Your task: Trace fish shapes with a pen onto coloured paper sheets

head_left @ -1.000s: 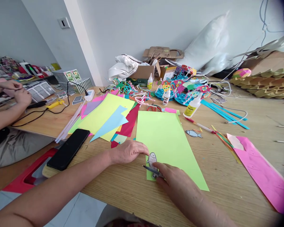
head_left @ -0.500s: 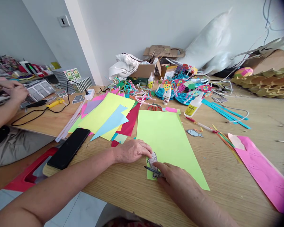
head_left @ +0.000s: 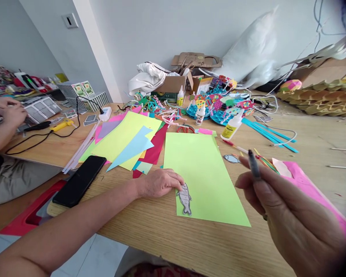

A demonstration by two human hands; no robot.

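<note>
Pale walls (head_left: 150, 30) back the wood-grain counter (head_left: 127, 227); white cloth (head_left: 148, 79) bunches beside a cardboard box (head_left: 173, 85), near a bulging translucent bag (head_left: 250, 48) with unclear contents. On the lower left of a lime-green sheet (head_left: 202, 169) lies a fish cutout (head_left: 185, 199); the left hand (head_left: 160, 182) touches it, pinching or pressing, I cannot tell. The right hand (head_left: 291, 207) grips a pen (head_left: 253, 165).

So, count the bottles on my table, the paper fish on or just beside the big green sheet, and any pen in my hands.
Bottles: 3
Paper fish: 2
Pen: 1
Total: 6
</note>
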